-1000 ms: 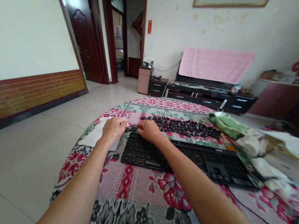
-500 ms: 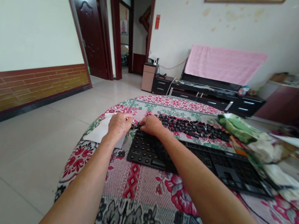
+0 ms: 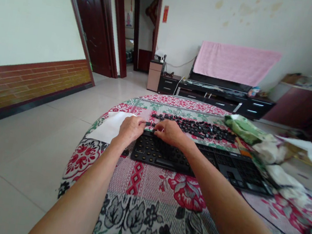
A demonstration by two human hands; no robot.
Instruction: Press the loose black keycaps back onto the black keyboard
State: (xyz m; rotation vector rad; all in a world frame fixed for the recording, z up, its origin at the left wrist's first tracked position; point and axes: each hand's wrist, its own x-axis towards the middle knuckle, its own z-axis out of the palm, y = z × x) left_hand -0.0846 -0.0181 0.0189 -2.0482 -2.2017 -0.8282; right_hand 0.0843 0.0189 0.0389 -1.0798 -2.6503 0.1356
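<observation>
A black keyboard (image 3: 196, 161) with its keycaps taken off lies on the flowered tablecloth (image 3: 146, 208). Behind it sits a heap of loose black keycaps (image 3: 201, 128). My left hand (image 3: 131, 129) rests at the keyboard's far left corner, fingers curled and pinched. My right hand (image 3: 171, 131) is just to its right, fingers closed over the keyboard's top edge. Both hands meet over a few small black keycaps (image 3: 149, 124) between them; which hand grips them is hidden.
A white sheet of paper (image 3: 111, 126) lies left of my left hand near the table edge. Crumpled green and white bags (image 3: 257, 141) pile up at the right. Tiled floor, open doors and a low cabinet with a pink cloth (image 3: 236, 62) lie beyond.
The view has shifted, so table and hands sit a little more to the right and nearer. Both hands stay together at the keyboard's far left corner, fingers still working over the small keycaps.
</observation>
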